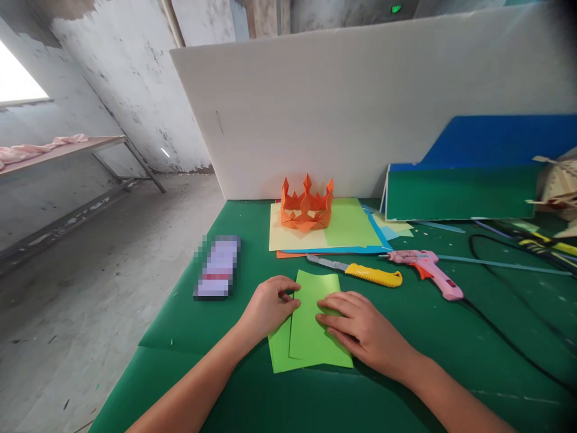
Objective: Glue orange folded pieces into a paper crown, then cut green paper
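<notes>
Sheets of light green paper (311, 325), folded or overlapping, lie on the green tabletop before me. My left hand (274, 300) pinches the left edge of the upper layer between thumb and fingers. Across the paper's right part rest the fingers of my right hand (356, 325), laid flat and slightly apart. Just beyond the paper is a yellow-handled utility knife (374, 275) with its blade pointing left. A folded orange paper crown (306, 207) stands upright on a stack of coloured paper (347, 222) further back.
A pink glue gun (428, 270) with a black cord lies on the right. The blurred-out phone (219, 264) is at the left. White foam board (315, 108) stands along the back, with a green panel (460, 192) leaning there. Paper strips (500, 263) are scattered at right.
</notes>
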Motion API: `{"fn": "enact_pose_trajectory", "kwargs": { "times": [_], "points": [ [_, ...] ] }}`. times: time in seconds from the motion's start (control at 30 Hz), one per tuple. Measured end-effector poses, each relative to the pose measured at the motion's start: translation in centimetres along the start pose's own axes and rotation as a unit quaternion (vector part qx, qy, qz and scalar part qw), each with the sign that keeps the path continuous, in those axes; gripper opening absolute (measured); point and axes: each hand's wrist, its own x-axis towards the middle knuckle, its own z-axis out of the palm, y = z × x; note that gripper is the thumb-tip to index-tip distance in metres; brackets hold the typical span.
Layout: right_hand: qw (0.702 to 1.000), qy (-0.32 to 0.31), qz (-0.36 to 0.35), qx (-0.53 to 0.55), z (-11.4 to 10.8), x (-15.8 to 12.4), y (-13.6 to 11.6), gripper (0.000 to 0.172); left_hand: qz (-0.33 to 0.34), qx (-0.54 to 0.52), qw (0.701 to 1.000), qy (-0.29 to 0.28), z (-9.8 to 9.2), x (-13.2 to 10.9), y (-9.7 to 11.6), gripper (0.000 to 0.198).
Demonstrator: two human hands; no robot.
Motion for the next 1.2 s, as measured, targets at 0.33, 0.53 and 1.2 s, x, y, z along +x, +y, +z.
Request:
{"fn": "enact_pose_trajectory", "kwargs": {
  "times": [0.33,0.53,1.2],
  "points": [
    [0.999,-0.015,0.045,-0.013,0.0,-0.3,0.5,0.023,0.024,0.043,0.999,-0.017,0.7,-0.5,0.5,0.027],
    [0.996,0.008,0.087,-0.022,-0.4,-0.5,2.0,0.017,0.075,0.126,0.989,-0.006,1.0,-0.8,0.7,0.032],
    [0.992,-0.036,0.12,-0.001,-1.0,-1.0,2.5,0.03,0.099,0.182,0.978,-0.008,1.0,-0.8,1.2,0.036]
  ]
}}
